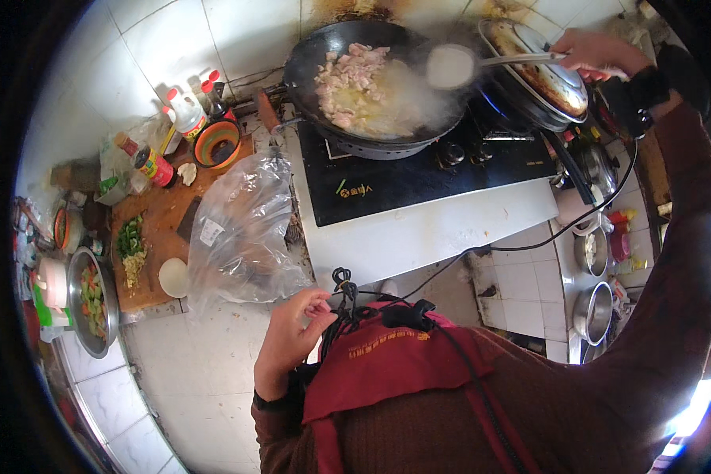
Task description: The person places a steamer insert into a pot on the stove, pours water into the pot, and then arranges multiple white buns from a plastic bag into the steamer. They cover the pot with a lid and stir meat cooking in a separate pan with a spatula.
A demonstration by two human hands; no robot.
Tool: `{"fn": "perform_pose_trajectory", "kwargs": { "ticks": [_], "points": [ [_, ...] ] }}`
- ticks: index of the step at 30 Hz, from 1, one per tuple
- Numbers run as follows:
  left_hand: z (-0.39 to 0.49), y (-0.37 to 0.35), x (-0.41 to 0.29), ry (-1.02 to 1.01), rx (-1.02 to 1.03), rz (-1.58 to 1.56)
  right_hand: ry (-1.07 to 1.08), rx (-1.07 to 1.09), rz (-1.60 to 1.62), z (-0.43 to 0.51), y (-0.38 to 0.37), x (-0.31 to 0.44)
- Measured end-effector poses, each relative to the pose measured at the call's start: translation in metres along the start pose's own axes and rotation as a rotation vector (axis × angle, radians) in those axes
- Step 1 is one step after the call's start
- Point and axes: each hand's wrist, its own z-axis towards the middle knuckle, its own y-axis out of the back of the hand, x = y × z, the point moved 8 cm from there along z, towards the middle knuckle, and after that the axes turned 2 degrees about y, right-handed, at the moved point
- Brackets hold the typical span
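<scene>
My right hand point(598, 52) grips the handle of a metal wok spatula point(450, 66), its broad head raised over the right side of a black wok point(308, 56). Pale chunks of meat point(352, 77) lie in the wok among yellowish oil, and steam rises around them. In front of my body, my left hand point(296, 326) hangs with its fingers loosely curled and holds nothing that I can see. Beside its fingertips is a bundled black cable point(345, 290), and a clear plastic bag point(243, 237) lies just beyond it.
A lidded pan point(533, 65) stands on the right burner, its black handle point(569, 169) jutting forward. On the left, a wooden cutting board point(154, 237) bears chopped greens point(130, 237), an orange bowl point(216, 142) and a sauce bottle point(148, 163). A metal bowl point(77, 343) holds cut vegetables.
</scene>
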Motion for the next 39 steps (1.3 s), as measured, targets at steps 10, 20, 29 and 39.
{"fn": "perform_pose_trajectory", "kwargs": {
  "ticks": [10, 20, 29, 39],
  "points": [
    [-0.022, 0.027, 0.015, 0.045, -0.127, -0.077, 0.224, -0.198, 0.342, 0.093, -0.069, 0.068],
    [0.004, 0.016, 0.011, 0.031, -0.106, -0.105, 0.178, -0.555, -0.373, 0.033, 0.001, 0.03],
    [-0.005, 0.013, 0.011, 0.065, -0.177, -0.058, 0.542, -0.595, -0.392, 0.114, 0.029, 0.106],
    [0.028, 0.002, -0.002, 0.0, -0.035, -0.055, 0.476, -0.753, -0.518, -0.041, 0.012, 0.068]
  ]
}}
